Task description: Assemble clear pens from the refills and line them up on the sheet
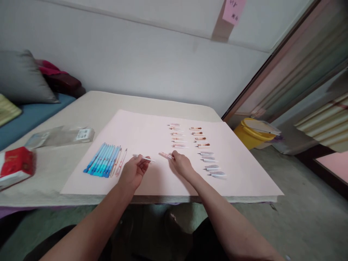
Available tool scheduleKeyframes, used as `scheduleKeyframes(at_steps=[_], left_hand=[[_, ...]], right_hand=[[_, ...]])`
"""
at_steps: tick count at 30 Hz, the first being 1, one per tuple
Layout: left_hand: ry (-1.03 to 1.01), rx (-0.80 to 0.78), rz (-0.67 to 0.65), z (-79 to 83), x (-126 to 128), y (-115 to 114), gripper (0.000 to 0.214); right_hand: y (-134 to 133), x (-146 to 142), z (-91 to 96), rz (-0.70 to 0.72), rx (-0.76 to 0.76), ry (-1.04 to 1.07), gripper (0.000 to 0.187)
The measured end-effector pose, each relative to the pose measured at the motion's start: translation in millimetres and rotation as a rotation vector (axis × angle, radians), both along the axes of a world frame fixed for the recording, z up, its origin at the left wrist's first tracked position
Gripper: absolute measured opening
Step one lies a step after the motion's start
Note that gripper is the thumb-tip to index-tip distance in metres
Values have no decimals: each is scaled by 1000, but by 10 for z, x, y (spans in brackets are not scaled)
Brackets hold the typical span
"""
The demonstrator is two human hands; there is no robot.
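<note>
Spanning the back of the scene, a pale wall rises behind a wide table with a beige cover. A large pale pink sheet covers much of the tabletop. To the left is a blue seat with a grey cushion on it; to the right, beyond the table, a yellow bin stands on the grey floor. The person's bare forearms reach in from below. The left hand is above the left-centre of the sheet, its thumb and fingers pinched on a slim white rod. The right hand is just beside it, near the centre, thumb and fingertips together on a pale barrel with orange-pink marks. The rod and the barrel point toward each other, well apart from the rows of parts and not touching. On the table's left side lie a red-and-white packet and a clear bag. A pink note hangs high on the wall. Left of the left hand, blue pens lie side by side, with paler pens next to them. Right of centre are pale parts, brown-ended parts and, nearer the person, grey dark-tipped parts.
</note>
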State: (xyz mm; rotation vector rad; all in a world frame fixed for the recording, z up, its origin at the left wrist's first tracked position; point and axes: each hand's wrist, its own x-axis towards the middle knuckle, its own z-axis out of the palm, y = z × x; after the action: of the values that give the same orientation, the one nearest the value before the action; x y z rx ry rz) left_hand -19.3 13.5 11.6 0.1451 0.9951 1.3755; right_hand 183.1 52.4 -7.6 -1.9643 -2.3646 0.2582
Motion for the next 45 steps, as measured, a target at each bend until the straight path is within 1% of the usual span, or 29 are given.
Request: scheduleKeyframes(at_steps=[3,4,6,8,12,17,19,23,26,28,30,33,37,42,43,45], left_hand=[[-19,-13,86,29,-53,38,9],[-18,-19,112,34,-67,48,9],[-6,-23,146,34,-80,62,8],[9,-12,149,19,-73,63,8],[21,34,104,-10,-38,43,8],[51,44,163,11,-74,55,8],[60,47,162,14,-86,63,7],[80,76,110,2,-43,39,7],[107,78,82,4,23,-12,6],[134,76,40,8,65,-50,6],[166,71,-2,4,99,-81,10],[193,66,-30,-14,121,-103,14],[183,88,-55,-19,117,-99,16],[184,108,-84,25,124,-106,16],[187,113,-89,32,127,-109,16],[191,129,-99,42,130,-113,15]], right_hand=[[-143,-55,146,192,49,249,11],[-194,-65,186,238,64,330,10],[-285,-74,244,278,77,425,8],[-346,-77,273,276,83,458,8],[-384,-77,294,262,105,456,7],[-390,-54,320,260,142,401,7],[-391,-45,319,255,146,382,8],[-392,-51,294,269,149,375,8],[-408,-77,273,283,158,363,8],[-429,-102,262,284,160,354,9],[-456,-130,254,279,169,340,10],[-491,-163,250,272,185,333,9],[-510,-177,280,250,157,400,9],[-489,-167,321,193,113,515,6],[-481,-163,319,183,92,561,7],[-464,-156,305,168,-2,697,14]])
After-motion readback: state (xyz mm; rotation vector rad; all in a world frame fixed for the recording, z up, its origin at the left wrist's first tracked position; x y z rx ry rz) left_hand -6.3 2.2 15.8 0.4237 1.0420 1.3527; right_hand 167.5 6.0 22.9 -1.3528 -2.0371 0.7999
